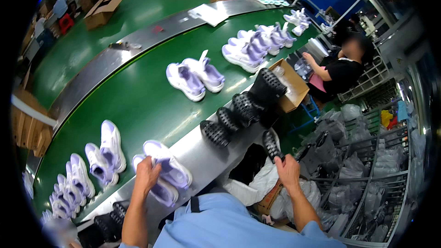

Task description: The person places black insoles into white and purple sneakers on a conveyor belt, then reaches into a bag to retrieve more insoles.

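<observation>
My left hand (146,174) is closed on a white and lilac sneaker (163,192), at the belt's near edge. A second sneaker (171,163) of the same kind lies right beside it. Off to the right, my right hand (288,170) grips the lower end of a black, shoe-shaped piece dotted with holes (271,144), above an open sack (248,184). Several more black perforated pieces (229,118) lie in a row on the metal ledge (195,142) between my hands.
Sneaker pairs stand along the green conveyor belt (142,108). An open carton (294,85) sits beyond the black pieces. A seated person (342,69) works at far right. Wire racks (367,174) with plastic-wrapped items stand on my right. More black pieces (108,225) lie at lower left.
</observation>
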Tool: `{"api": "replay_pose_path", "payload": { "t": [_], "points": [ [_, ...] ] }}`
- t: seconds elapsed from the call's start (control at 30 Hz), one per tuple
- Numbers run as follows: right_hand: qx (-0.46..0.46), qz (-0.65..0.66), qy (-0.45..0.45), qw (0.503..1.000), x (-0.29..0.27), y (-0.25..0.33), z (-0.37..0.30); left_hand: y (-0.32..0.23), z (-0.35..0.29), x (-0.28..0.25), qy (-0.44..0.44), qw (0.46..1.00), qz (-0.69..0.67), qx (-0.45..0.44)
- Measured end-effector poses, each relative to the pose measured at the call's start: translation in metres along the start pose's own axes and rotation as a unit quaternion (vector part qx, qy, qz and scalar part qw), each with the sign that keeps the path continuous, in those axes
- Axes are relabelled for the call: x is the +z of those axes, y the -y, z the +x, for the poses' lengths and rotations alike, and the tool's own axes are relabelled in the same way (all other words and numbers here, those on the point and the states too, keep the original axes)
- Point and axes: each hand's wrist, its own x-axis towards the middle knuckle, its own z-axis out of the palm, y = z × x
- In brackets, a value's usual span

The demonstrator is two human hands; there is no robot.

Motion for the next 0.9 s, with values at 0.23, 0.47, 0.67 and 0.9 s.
{"api": "replay_pose_path", "payload": {
  "t": [0.23, 0.47, 0.67, 0.9],
  "points": [
    [-0.112, 0.238, 0.256, 0.93, 0.056, 0.171, -0.089, 0.0, 0.025, 0.007, 0.098, 0.992, 0.018, 0.075],
    [-0.203, 0.094, 0.237, 0.945, 0.088, 0.215, -0.073, -0.003, 0.019, 0.004, 0.125, 0.983, 0.001, 0.135],
    [-0.143, 0.147, 0.353, 0.913, 0.033, 0.24, -0.076, 0.002, 0.018, 0.006, 0.11, 0.99, -0.009, 0.087],
    [-0.259, 0.076, 0.19, 0.944, 0.118, 0.233, -0.087, -0.004, 0.019, 0.019, 0.137, 0.97, -0.004, 0.202]
  ]
}}
